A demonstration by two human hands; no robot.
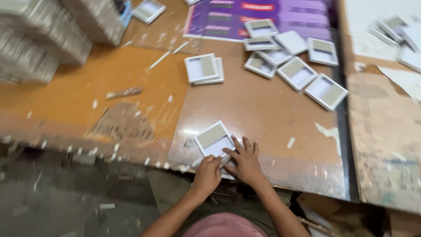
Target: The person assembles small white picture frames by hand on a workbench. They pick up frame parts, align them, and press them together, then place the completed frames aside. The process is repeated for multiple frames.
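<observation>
A small white square box tray (213, 138) with a grey-beige cardboard panel inside lies at the near edge of the brown work board (258, 109). My right hand (246, 160) lies flat on its near corner, fingers spread. My left hand (208, 174) curls beside it, fingertips touching the tray's near edge and a white piece under it. Whether my left hand grips that piece is unclear.
Two stacked trays (203, 68) lie mid-board. Several more white trays (294, 61) are scattered at the back right, by a purple printed sheet (263, 15). Tall stacks of flat boxes (39, 37) stand at the back left. Paper scraps litter the orange board (87, 87).
</observation>
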